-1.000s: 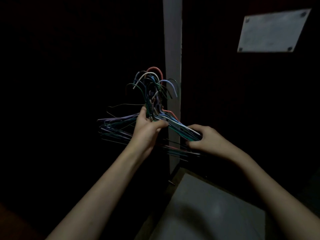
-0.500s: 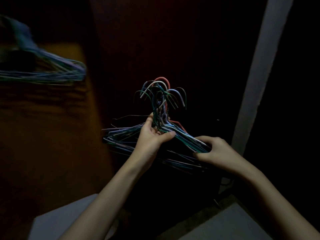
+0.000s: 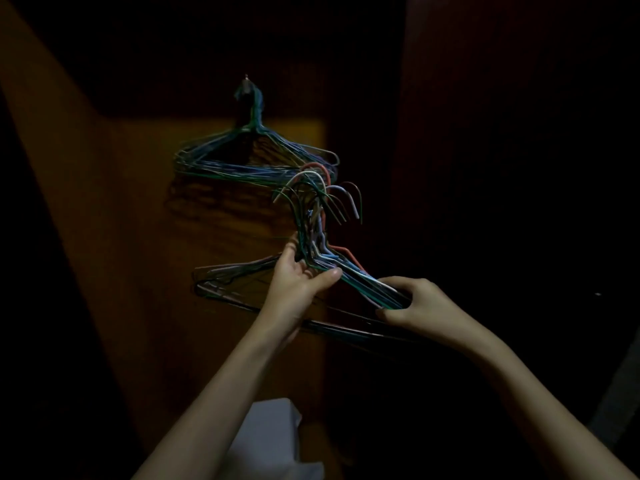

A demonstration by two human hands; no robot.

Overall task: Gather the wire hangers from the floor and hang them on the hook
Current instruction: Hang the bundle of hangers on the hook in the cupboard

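My two bare arms and hands, seen in dim light

Back from my fingers, my left hand (image 3: 298, 282) runs into a forearm with no sleeve on it, bare all the way down to where the view cuts it off. My right hand (image 3: 419, 306) is the same: behind the fingers the wrist and forearm are uncovered, with no cuff showing anywhere along them. I can make out no ring on any finger, no watch or band at either wrist (the light is poor, so small marks would be lost). The nails on my left thumb and fingertips look short and plain, as far as I can tell.
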